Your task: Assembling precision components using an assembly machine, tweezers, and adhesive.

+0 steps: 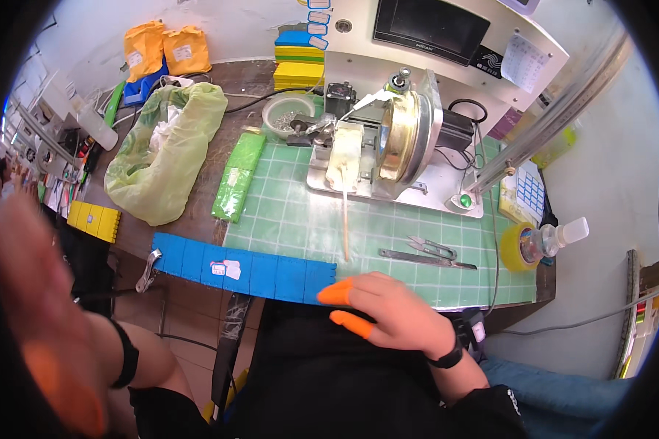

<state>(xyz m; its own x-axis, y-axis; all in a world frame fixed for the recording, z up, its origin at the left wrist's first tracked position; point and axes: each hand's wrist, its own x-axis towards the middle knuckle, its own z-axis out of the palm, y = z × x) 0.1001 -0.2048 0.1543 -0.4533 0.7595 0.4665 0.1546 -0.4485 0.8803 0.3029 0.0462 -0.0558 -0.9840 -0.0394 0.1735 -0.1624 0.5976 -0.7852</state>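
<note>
My right hand wears orange finger cots on its thumb and index finger. The index tip rests at the right end of a long blue strip divided into panels, while the thumb sits apart below it. That strip lies along the table's front edge, with small white labels on it and a metal clip at its left end. My left hand is raised close to the camera at the far left, smeared by motion; its fingers cannot be made out. An orange patch shows low on it.
A machine with a gold-rimmed wheel stands behind the green mat. Thread snips and a flat metal tool lie on the mat. Nearby are a green wrapped pack, a bag-lined bin, a bowl and a pump bottle.
</note>
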